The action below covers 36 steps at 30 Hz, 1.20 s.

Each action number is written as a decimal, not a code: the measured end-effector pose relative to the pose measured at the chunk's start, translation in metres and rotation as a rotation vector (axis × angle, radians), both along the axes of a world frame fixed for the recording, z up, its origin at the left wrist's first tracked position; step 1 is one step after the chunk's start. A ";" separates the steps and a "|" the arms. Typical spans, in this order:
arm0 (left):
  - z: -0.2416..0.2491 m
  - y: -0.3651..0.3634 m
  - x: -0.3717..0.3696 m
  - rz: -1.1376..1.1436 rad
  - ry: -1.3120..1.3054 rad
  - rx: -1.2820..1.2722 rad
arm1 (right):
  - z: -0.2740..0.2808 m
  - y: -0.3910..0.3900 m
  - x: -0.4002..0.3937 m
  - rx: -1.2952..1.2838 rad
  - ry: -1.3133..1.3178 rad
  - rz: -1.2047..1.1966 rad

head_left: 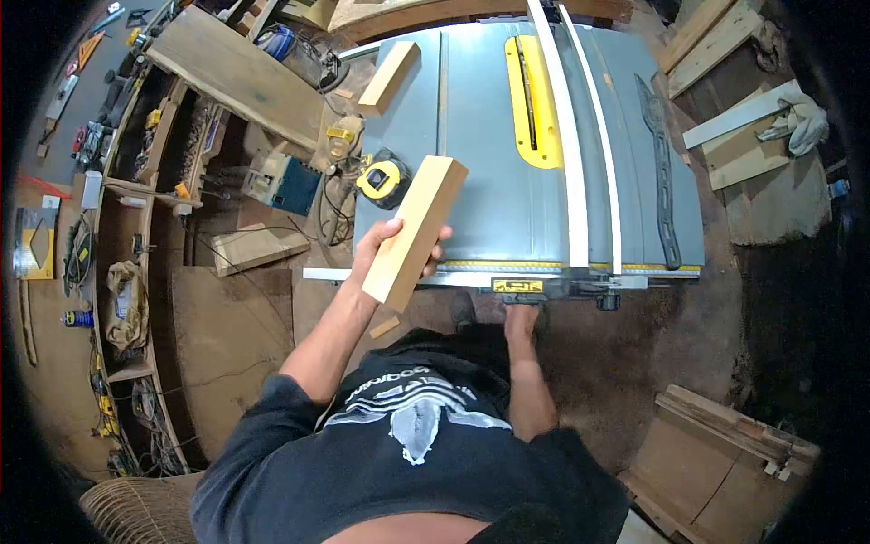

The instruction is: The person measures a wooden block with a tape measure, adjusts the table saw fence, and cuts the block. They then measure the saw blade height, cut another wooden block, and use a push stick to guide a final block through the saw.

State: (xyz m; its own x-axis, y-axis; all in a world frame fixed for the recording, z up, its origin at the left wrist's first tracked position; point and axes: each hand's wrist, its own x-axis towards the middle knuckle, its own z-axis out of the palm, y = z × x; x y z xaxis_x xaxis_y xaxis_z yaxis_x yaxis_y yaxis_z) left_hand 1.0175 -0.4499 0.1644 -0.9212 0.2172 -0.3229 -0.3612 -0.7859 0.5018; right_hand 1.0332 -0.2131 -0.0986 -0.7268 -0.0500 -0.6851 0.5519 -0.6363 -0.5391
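Observation:
My left hand (372,245) is wrapped around a squared wooden block (415,231), thumb on the near side and fingertips on the far side. The block is held tilted above the front left corner of a table saw (489,208). My right hand (520,315) is low at the saw's front, below the yellow label on the fence rail; its fingers are hidden under the rail. A yellow and black tape measure (381,179) sits on the saw top just beyond my left hand. Another wooden block (390,78) lies at the saw's far left.
A yellow throat plate (533,104) surrounds the blade slot, with the long white fence (569,136) to its right. A black push stick (660,172) lies at the right edge. Shelves (127,272) of tools stand at left. Boards and gloves (802,122) are at right.

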 end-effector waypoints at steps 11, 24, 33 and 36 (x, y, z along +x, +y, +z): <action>0.010 -0.029 0.020 -0.095 0.029 -0.376 | -0.070 -0.082 0.049 0.648 0.103 0.087; 0.034 -0.009 0.020 -0.022 0.176 -0.996 | 0.032 -0.034 0.001 0.267 -0.096 -0.188; 0.064 0.008 0.001 0.051 0.643 -1.546 | -0.118 -0.028 0.016 0.360 0.011 -0.192; 0.045 0.001 -0.011 0.064 0.760 -1.459 | -0.026 -0.079 0.040 0.446 0.088 -0.167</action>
State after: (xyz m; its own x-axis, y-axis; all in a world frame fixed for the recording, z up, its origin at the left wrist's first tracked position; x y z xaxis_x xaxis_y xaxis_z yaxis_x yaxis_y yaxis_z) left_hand 1.0062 -0.4492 0.2094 -0.9493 0.1111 0.2942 0.3106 0.4773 0.8220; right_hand 1.0735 -0.2919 -0.1250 -0.7562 0.3572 -0.5482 0.4015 -0.4082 -0.8198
